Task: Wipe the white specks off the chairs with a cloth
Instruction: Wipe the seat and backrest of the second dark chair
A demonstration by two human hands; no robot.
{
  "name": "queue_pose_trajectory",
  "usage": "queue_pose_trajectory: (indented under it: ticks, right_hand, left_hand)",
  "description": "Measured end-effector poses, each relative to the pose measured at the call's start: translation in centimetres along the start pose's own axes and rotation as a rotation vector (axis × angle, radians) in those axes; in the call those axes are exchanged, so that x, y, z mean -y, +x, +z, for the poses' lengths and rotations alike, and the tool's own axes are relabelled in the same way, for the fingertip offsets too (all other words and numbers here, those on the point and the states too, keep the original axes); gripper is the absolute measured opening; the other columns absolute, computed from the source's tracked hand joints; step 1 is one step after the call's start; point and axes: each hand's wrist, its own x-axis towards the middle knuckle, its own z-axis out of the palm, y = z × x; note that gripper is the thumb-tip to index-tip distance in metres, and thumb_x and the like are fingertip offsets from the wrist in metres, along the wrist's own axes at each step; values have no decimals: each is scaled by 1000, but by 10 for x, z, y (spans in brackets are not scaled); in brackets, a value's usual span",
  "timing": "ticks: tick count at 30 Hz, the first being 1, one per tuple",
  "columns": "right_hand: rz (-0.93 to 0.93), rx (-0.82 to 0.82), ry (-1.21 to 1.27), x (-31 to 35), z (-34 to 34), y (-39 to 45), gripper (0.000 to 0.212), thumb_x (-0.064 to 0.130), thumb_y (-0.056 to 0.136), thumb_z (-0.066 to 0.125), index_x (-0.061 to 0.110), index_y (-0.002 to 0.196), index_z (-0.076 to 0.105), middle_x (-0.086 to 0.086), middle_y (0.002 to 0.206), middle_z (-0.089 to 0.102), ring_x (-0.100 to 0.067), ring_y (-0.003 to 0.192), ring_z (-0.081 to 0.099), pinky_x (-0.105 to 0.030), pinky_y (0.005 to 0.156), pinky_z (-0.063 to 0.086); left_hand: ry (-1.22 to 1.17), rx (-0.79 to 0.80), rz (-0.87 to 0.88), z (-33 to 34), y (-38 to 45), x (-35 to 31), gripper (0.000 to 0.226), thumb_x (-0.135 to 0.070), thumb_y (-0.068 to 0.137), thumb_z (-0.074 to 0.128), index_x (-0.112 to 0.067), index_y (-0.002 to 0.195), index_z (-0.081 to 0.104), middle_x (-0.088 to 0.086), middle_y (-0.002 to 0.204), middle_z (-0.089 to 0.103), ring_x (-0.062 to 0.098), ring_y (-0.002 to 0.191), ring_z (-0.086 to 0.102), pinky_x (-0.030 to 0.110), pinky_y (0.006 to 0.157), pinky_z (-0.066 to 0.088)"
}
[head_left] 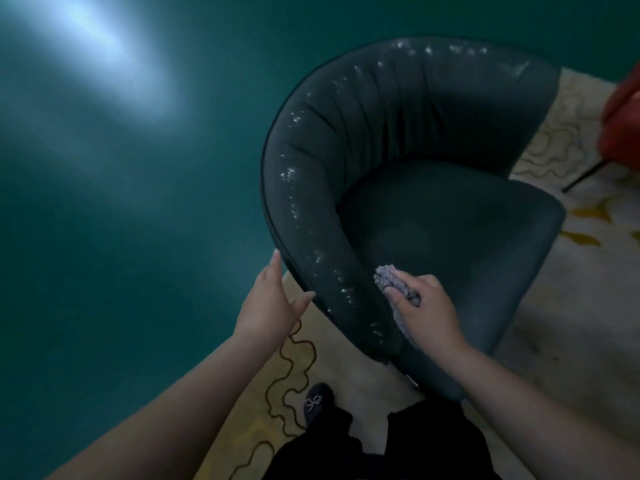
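1. A dark tub chair (433,188) fills the centre and right of the frame, white specks (294,174) scattered along its curved padded rim
2. The right hand (424,308), lower centre, has its fingers clamped on a crumpled grey cloth (389,277), pressed to the rim's inner side
3. The left hand (268,303), fingers straight and apart, touches the rim's outer edge
4. A pale patterned rug (571,299) lies under the chair, beside a teal floor (121,220)
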Motion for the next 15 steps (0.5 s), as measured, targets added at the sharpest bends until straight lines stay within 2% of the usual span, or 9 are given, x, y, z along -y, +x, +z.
queue_pose_trajectory:
  ticks: [2, 5, 8, 11, 13, 15]
  right_hand:
    - [41, -66, 15, -2, 5, -10, 31, 23, 87, 68, 28, 118, 67, 9, 89, 47, 14, 79, 50, 4, 68, 33]
    - [89, -141, 36, -8, 16, -26, 32, 21, 88, 68, 27, 119, 67, 9, 89, 46, 11, 78, 50, 3, 69, 34]
    - [33, -122, 41, -11, 38, -38, 36, 19, 87, 69, 29, 121, 66, 9, 92, 45, 4, 83, 51, 1, 74, 36]
    - [-43, -103, 4, -16, 60, -39, 38, 22, 89, 67, 31, 125, 62, 11, 94, 42, -3, 86, 50, -2, 78, 38]
    - [-19, -167, 4, -20, 66, -28, 37, 22, 89, 65, 27, 125, 62, 10, 92, 41, 1, 85, 49, 0, 77, 36]
    - [70, -205, 66, -22, 63, -16, 34, 19, 90, 65, 20, 124, 63, 9, 89, 40, 10, 79, 48, 2, 70, 36]
  left_hand:
    - [-10, 46, 21, 2, 10, 3, 104, -58, 78, 67, -28, 152, -1, 2, 149, 35, 15, 122, 50, 36, 94, 49]
    - [-23, 94, 34, 10, 17, 3, 111, -61, 75, 67, -24, 153, -2, 3, 150, 26, 16, 113, 53, 35, 91, 50]
    - [-17, 72, 31, 16, 22, 4, 113, -61, 74, 68, -20, 153, -2, 0, 148, 19, 18, 118, 50, 35, 96, 48]
    - [-2, 42, 43, 20, 26, 6, 116, -61, 71, 70, -20, 153, -1, -1, 144, 21, 15, 107, 53, 27, 86, 48]
    - [3, 32, 63, 21, 27, 8, 116, -60, 71, 71, -20, 153, -1, 0, 142, 21, 14, 105, 53, 26, 86, 47]
    - [13, 28, 75, 21, 28, 8, 116, -60, 71, 70, -19, 153, -1, 0, 142, 21, 17, 113, 52, 34, 94, 48]
